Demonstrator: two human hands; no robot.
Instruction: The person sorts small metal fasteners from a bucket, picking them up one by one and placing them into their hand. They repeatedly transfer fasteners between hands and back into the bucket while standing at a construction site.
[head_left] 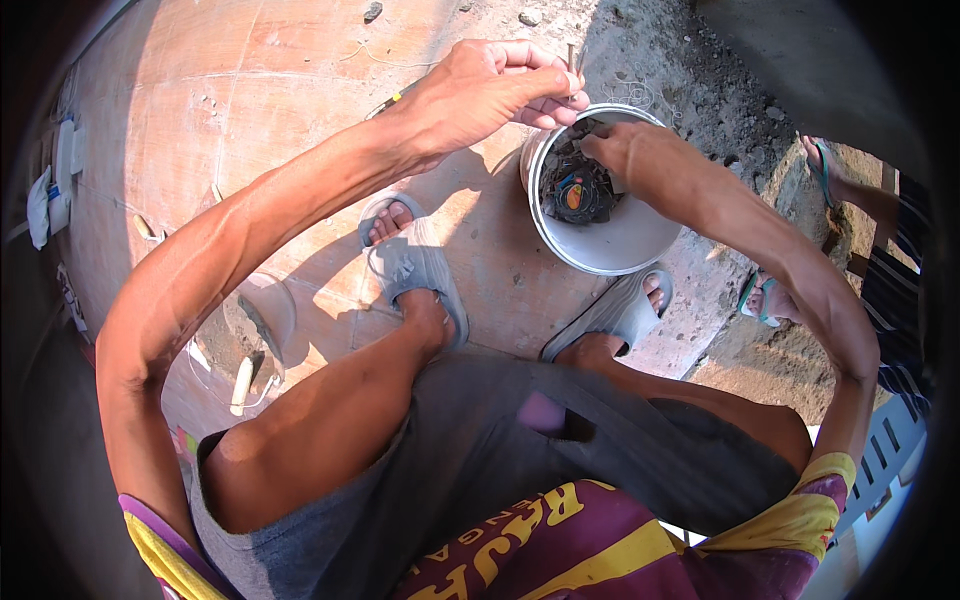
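My left hand (515,88) is raised just beyond the left side of the bucket's far rim, closed in a pinch. A thin nail (571,58) stands upright between its thumb and fingers, and a second one seems to lie close beside it. My right hand (640,165) reaches down into a white bucket (612,247), over dark metal pieces that look like loose nails. Its fingertips are mostly hidden there, so any hold is unclear. Beside them in the bucket sits a dark round object (573,197) with an orange and blue label.
A second bucket (285,300), with a pale handle (241,386), stands left of my leg. My sandalled feet flank the white bucket on reddish flooring (300,130). Thin wire (632,95) and grey rubble (735,110) lie beyond it. Another person's sandalled foot (772,300) is at right.
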